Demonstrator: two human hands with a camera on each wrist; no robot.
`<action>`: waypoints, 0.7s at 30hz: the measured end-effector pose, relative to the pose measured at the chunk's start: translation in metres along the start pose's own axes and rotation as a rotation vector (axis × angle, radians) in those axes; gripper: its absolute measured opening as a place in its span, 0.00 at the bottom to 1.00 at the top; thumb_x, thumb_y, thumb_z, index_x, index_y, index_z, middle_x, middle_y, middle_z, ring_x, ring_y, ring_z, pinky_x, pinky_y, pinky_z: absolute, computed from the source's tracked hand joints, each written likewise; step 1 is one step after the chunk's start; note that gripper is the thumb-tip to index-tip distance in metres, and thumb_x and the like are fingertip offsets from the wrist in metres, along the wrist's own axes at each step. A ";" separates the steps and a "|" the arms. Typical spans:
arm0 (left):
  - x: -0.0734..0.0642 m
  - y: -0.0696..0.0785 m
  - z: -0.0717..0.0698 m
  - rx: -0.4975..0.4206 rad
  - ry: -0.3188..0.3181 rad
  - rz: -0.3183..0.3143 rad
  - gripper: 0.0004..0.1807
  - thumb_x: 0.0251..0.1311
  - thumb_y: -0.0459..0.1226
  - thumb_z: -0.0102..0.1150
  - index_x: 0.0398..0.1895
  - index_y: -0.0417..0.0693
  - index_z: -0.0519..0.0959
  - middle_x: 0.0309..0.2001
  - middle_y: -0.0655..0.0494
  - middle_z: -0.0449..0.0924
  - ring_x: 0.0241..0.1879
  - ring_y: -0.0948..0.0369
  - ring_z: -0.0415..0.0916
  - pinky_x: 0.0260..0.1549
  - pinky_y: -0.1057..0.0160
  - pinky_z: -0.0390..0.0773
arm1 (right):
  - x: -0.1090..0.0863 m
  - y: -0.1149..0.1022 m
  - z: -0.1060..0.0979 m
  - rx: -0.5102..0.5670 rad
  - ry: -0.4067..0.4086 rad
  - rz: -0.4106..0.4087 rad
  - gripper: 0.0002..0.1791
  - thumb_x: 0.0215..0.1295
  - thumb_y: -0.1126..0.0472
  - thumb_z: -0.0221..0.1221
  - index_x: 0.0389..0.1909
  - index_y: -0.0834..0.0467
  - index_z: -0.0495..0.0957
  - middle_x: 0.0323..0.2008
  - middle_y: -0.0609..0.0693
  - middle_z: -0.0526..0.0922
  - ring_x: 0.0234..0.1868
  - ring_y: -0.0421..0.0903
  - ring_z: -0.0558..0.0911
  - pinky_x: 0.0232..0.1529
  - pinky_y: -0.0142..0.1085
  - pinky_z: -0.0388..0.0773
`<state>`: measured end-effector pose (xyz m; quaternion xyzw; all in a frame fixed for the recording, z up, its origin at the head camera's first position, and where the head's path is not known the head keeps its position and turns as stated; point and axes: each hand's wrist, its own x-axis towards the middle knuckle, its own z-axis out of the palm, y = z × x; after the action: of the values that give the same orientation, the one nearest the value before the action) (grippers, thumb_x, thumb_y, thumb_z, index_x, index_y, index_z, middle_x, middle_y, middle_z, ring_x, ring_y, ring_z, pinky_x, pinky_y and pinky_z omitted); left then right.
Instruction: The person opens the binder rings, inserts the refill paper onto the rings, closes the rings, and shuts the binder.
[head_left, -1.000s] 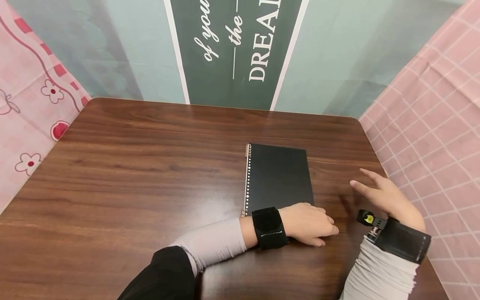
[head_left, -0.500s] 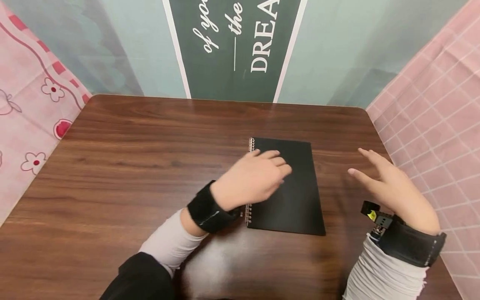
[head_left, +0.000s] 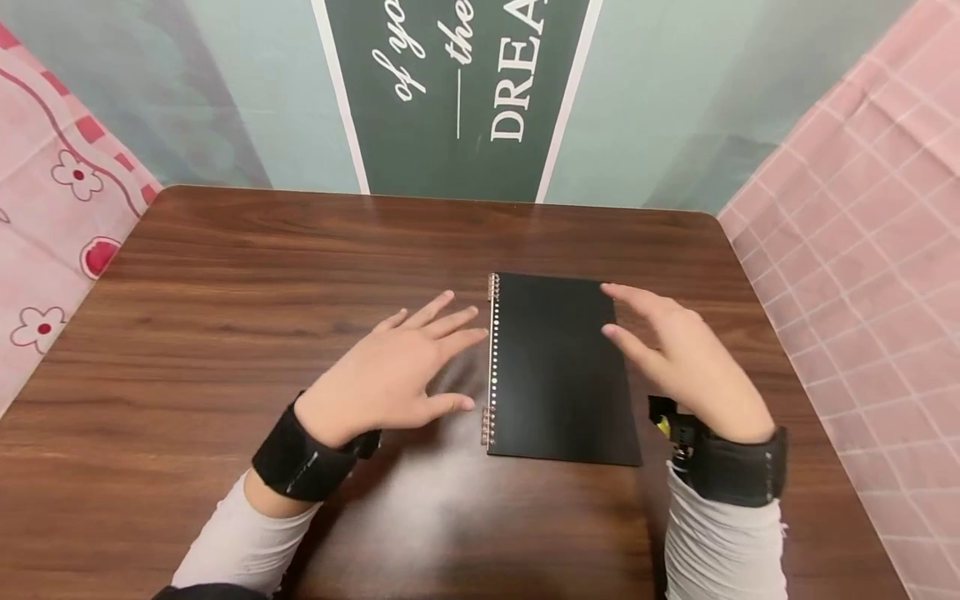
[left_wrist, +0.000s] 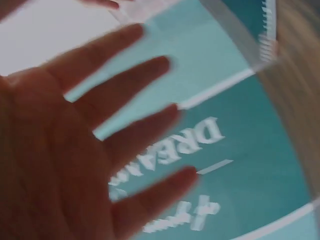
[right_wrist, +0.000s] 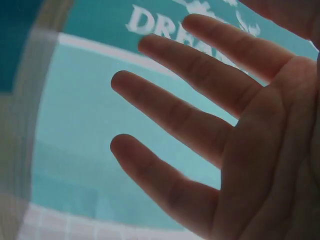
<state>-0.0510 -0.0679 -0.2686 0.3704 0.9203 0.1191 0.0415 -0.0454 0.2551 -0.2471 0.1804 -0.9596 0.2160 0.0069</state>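
Note:
A black spiral-bound notebook lies closed on the brown wooden table, its ring binding along the left side. My left hand hovers just left of the binding, fingers spread and holding nothing. Over by the notebook's right edge is my right hand, its thumb and forefinger apart and their tips over the cover's edge in the head view; whether they touch it I cannot tell. The left wrist view shows the left hand's fingers extended with nothing in them. Likewise the right hand's fingers are stretched out and bare.
Behind the table hangs a green backdrop with white lettering. Pink cloths stand at both sides, a flowered cloth on the left and a checked cloth on the right. Each wrist wears a black strap.
My left hand has lifted from the notebook's lower part, swept across its cover and moved left past the binding. My right hand has come left to the notebook's right edge.

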 end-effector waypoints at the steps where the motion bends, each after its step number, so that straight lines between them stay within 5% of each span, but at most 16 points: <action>1: 0.000 -0.004 0.001 -0.020 -0.003 -0.002 0.42 0.58 0.63 0.60 0.74 0.59 0.65 0.77 0.57 0.58 0.80 0.53 0.44 0.67 0.34 0.61 | 0.004 -0.002 0.005 0.000 -0.015 -0.022 0.27 0.72 0.56 0.58 0.69 0.57 0.69 0.58 0.60 0.80 0.56 0.58 0.80 0.58 0.55 0.72; 6: 0.007 -0.019 0.010 -0.092 -0.023 -0.008 0.54 0.51 0.72 0.57 0.79 0.66 0.52 0.81 0.60 0.41 0.81 0.54 0.27 0.70 0.31 0.47 | 0.021 -0.009 0.030 -0.008 -0.091 -0.082 0.26 0.71 0.54 0.58 0.67 0.60 0.72 0.66 0.60 0.74 0.70 0.63 0.67 0.68 0.59 0.63; 13: 0.021 -0.030 0.024 -0.205 -0.109 -0.052 0.56 0.53 0.73 0.54 0.79 0.74 0.36 0.80 0.65 0.26 0.77 0.56 0.09 0.69 0.29 0.29 | 0.030 -0.017 0.049 -0.122 -0.151 -0.020 0.32 0.66 0.40 0.60 0.67 0.50 0.74 0.73 0.54 0.67 0.80 0.64 0.43 0.65 0.72 0.56; 21: 0.018 -0.032 0.027 -0.134 -0.020 -0.135 0.65 0.49 0.74 0.57 0.78 0.70 0.24 0.75 0.64 0.05 0.72 0.52 -0.02 0.64 0.24 0.23 | 0.032 -0.022 0.060 -0.160 -0.159 0.034 0.45 0.60 0.28 0.57 0.76 0.40 0.59 0.80 0.47 0.45 0.81 0.52 0.30 0.70 0.71 0.44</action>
<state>-0.0812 -0.0728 -0.3030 0.3050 0.9327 0.1735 0.0830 -0.0638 0.2009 -0.2897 0.1796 -0.9741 0.1239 -0.0587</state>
